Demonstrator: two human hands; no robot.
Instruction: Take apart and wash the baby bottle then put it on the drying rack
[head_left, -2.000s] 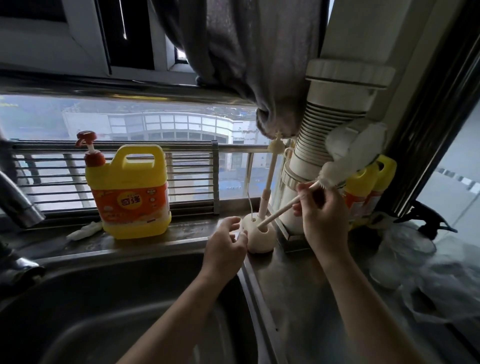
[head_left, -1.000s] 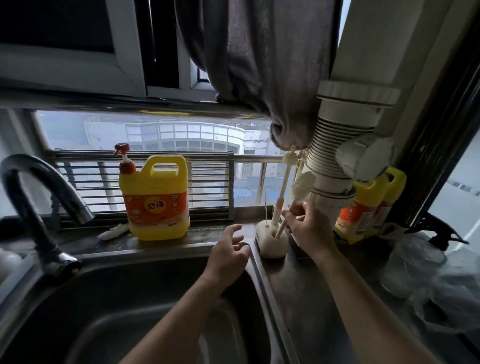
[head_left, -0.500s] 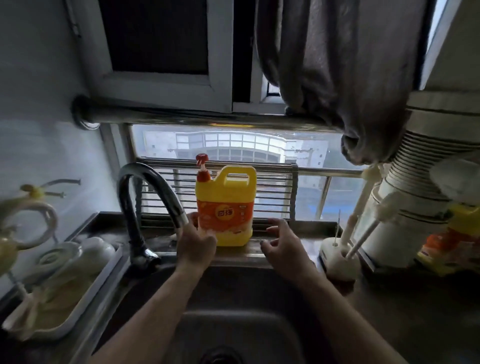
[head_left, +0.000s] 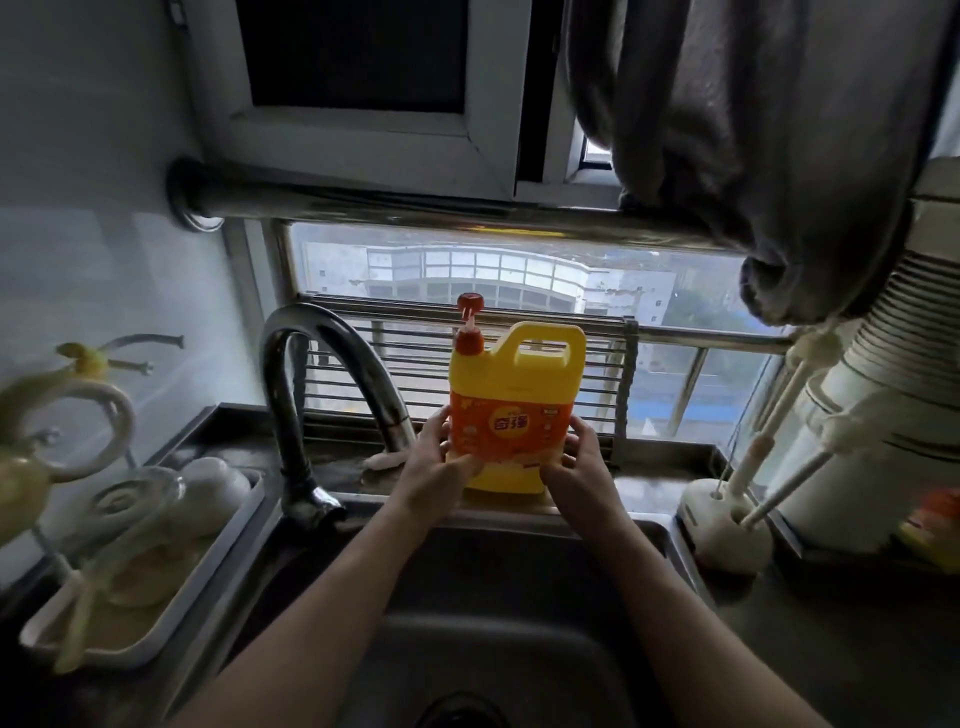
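A yellow dish-soap jug (head_left: 514, 395) with an orange label and a red pump stands on the ledge behind the sink. My left hand (head_left: 434, 462) grips its lower left side and my right hand (head_left: 576, 467) grips its lower right side. On the left, a white drying rack tray (head_left: 156, 613) holds clear and white bottle parts (head_left: 140, 493) among its pale yellow pegs. Two bottle brushes stand in a white holder (head_left: 727, 525) at the right of the sink. The steel sink basin (head_left: 493, 649) lies below my arms.
A curved chrome faucet (head_left: 332, 374) arches over the sink just left of the jug. A grey cloth (head_left: 753, 130) hangs from the window rail. A white ribbed pipe (head_left: 893, 374) and another yellow bottle (head_left: 935, 525) stand at the far right.
My right hand set the brush into the white holder and let go. Both hands then moved left to the yellow jug and now grip its sides. The view swung left.
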